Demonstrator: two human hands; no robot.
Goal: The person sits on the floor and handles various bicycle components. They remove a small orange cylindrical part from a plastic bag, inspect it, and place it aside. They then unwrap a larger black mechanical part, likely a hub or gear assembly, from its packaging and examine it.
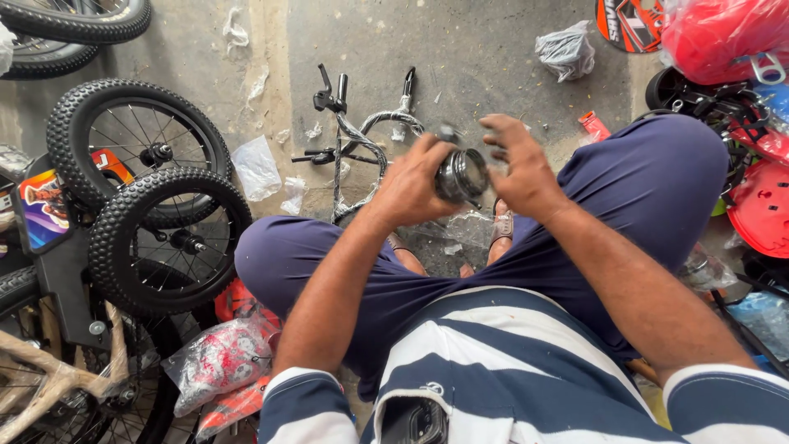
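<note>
Head view: left hand (pixel 408 182) wraps a small round metal-and-black part (pixel 462 175), prob. a bike bell or cap, can't tell which. Fingers closed round its side, keeping it steady w/ the open face turned up toward the camera. Right hand (pixel 521 168) is just beside it, fingers spread wide, tips near the rim, holding nothing. Part sits above the gap between the knees (pixel 657 177), over the concrete floor (pixel 460 57). Below: chrome handlebar (pixel 359 136) w/ brake levers. Left: two small knobby wheels (pixel 168 238). Right: red plastic parts (pixel 760 210), wrapped bag (pixel 565 51). Clutter crowds both sides.
</note>
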